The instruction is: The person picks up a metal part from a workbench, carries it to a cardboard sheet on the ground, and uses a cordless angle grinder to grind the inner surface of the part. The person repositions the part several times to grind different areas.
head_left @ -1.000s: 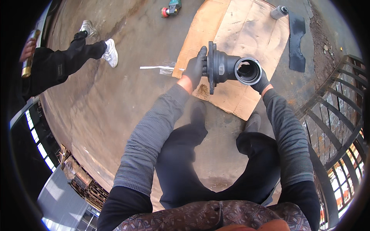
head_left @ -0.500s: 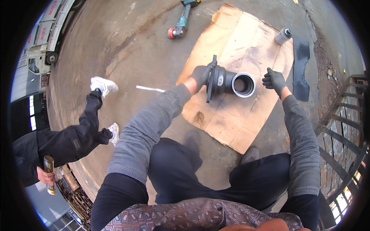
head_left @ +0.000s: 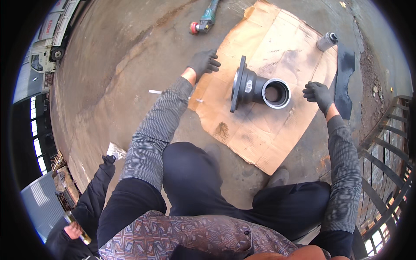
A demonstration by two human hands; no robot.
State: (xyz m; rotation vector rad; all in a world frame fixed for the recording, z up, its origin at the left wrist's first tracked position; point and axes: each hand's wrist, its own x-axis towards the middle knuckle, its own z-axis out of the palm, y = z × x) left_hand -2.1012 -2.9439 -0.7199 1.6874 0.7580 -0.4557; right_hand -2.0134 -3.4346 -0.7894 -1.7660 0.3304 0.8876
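A black flanged pipe fitting (head_left: 253, 89) lies on a sheet of cardboard (head_left: 262, 143), its flange to the left and its bare-metal-rimmed round mouth facing up on the right. My left hand (head_left: 203, 64), in a dark glove, hovers left of the flange, apart from it. Its fingers are stretched out and nothing is in them. My right hand (head_left: 319, 95), gloved the same way, is held over the cardboard's right edge, beyond the fitting's mouth. Its fingers are loosely bent and hold nothing visible. A grey spray can (head_left: 326, 42) stands at the cardboard's far right corner.
A teal angle grinder (head_left: 206, 21) with a red head lies on the ground beyond the cardboard. On the right are a black flat strip (head_left: 346, 78) and a metal rack (head_left: 385, 160). Another person (head_left: 82, 216) holds a tube-shaped object at lower left. A truck (head_left: 50, 52) stands farther off.
My left hand has let go of the fitting's flange and moved left, its fingers stretching out. The right hand stays beside the fitting. The other person has moved toward the lower left.
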